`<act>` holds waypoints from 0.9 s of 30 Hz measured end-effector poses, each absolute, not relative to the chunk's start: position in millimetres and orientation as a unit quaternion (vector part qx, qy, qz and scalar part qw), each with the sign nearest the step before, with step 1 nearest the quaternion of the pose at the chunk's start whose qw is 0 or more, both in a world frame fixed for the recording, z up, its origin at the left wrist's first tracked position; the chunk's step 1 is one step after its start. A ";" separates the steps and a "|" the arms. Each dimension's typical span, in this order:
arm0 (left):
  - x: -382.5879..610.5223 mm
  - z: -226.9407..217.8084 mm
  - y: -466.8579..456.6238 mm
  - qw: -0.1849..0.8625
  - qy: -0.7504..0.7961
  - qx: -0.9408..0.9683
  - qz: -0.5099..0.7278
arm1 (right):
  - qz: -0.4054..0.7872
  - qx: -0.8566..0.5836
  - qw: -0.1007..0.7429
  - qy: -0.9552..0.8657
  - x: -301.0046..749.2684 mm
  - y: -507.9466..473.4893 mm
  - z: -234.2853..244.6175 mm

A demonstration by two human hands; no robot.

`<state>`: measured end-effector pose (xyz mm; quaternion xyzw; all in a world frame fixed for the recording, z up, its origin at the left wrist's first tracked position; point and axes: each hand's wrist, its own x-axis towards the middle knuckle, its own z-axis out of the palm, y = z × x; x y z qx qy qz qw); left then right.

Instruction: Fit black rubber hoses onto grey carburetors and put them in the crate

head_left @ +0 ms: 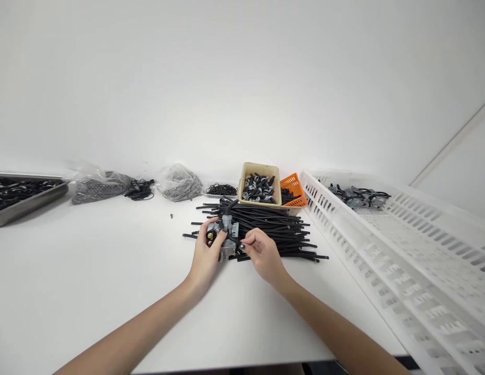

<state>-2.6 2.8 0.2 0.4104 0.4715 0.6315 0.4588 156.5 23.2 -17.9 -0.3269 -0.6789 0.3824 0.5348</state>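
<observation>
My left hand (pixel 205 250) is wrapped around a small grey metal carburetor (pixel 228 235) and holds it just above the white table (pixel 89 281). My right hand (pixel 261 252) pinches a short black rubber tube (pixel 235 240) at the carburetor's right side. Right behind both hands lies a pile of black rubber tubes (pixel 269 226).
A beige bin (pixel 261 169) of small metal parts and an orange basket (pixel 293 188) stand behind the pile. A large white slotted crate (pixel 414 250) with several finished carburetors (pixel 357 197) fills the right. Plastic bags (pixel 99 186) and a metal tray (pixel 27 200) sit at far left.
</observation>
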 end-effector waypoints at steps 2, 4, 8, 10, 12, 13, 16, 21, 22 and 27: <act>-1.7 0.5 3.3 0.460 0.469 0.407 0.634 | 0.384 -0.342 0.532 -0.673 156.6 22.7 -18.6; -1.0 0.7 4.2 0.469 0.460 0.404 0.636 | 0.380 -0.360 0.537 -0.662 157.0 22.2 -19.6; 0.1 2.1 3.5 0.493 0.433 0.398 0.641 | 0.428 -0.355 0.545 -0.627 154.4 20.8 -20.3; 0.5 3.4 1.5 0.494 0.422 0.418 0.634 | 0.501 -0.324 0.528 -0.604 152.0 20.4 -18.8; 0.4 4.4 -0.4 0.504 0.415 0.438 0.618 | 0.561 -0.307 0.500 -0.583 151.0 20.9 -16.2; 0.1 4.6 -0.9 0.512 0.412 0.443 0.610 | 0.578 -0.308 0.491 -0.574 151.5 21.6 -14.7; -1.7 3.7 0.2 0.530 0.402 0.448 0.597 | 0.599 -0.324 0.477 -0.555 155.9 24.2 -10.3; -3.0 3.1 4.5 0.603 0.370 0.384 0.593 | 0.562 -0.344 0.461 -0.595 159.9 19.7 -3.9; -2.4 3.8 4.6 0.621 0.363 0.363 0.592 | 0.531 -0.349 0.465 -0.617 158.8 16.6 -2.4; 0.2 7.3 3.6 0.629 0.338 0.368 0.596 | 0.367 -0.410 0.484 -0.680 151.1 0.9 2.8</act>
